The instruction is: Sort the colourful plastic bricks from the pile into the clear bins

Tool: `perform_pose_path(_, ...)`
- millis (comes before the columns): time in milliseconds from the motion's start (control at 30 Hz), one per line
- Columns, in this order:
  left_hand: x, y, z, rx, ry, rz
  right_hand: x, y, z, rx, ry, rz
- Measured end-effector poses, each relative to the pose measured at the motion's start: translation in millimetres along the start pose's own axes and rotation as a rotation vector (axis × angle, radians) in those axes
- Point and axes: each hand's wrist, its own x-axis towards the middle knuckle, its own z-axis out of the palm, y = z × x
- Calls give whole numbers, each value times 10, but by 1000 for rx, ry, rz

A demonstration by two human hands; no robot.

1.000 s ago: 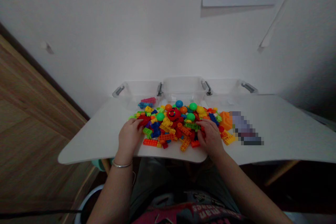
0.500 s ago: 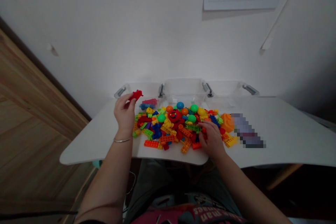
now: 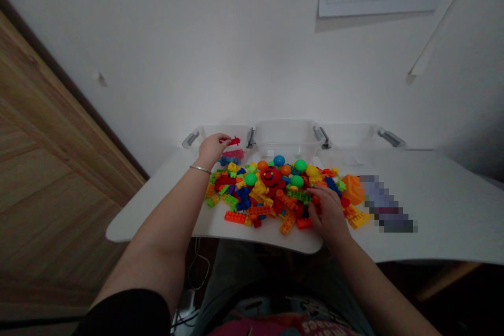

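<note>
My left hand is stretched forward over the left clear bin, pinching a small red brick at its fingertips above the bin. A pink and a blue piece lie inside that bin. My right hand rests on the near right part of a heap of coloured bricks, fingers curled down among red and orange pieces; what they hold, if anything, is hidden. Round balls and a red smiling-face piece sit at the back of the heap.
Three clear plastic bins stand in a row against the wall: the left one, a middle bin and a right bin. The white table has a curved front edge. A blurred-out object lies right of the heap. A wooden panel stands at the left.
My left hand took a red brick from the heap's left side, lifted it and carried it forward over the left bin. My right hand stayed on the heap.
</note>
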Motion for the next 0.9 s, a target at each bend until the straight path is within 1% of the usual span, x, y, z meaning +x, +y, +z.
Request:
perform_pose_path(67,12,23,3,89,-61,-43,2,5,7,-1,1,-17)
perform_pose_path(167,17,46,16,179,-103,-77,7,3,7,-3,6,-26)
perform_pose_path(267,-16,45,38,224,-118,-29,6,-5,2,-5,-1,-6)
perform_pose_path(400,-72,26,38,225,-121,42,-1,-17,-5,6,-19,26)
perform_pose_path(500,-81,16,13,208,-98,92,-4,-27,-9,21,-23,38)
perform_pose_path(600,-119,29,-17,93,-37,133,-4,-34,-16,27,-17,40)
perform_pose_path(633,-158,43,-29,51,3,141,-4,-36,-19,28,-16,39)
perform_pose_path(700,-296,88,-55,14,127,145,-2,-36,-23,30,-16,36)
perform_pose_path(767,-517,146,-87,49,292,122,-1,-33,-26,33,-16,38)
perform_pose_path(800,-652,172,-102,55,327,119,-1,-32,-26,32,-17,38)
perform_pose_path(900,-1092,201,-128,64,275,201,-2,-23,-20,25,-18,33)
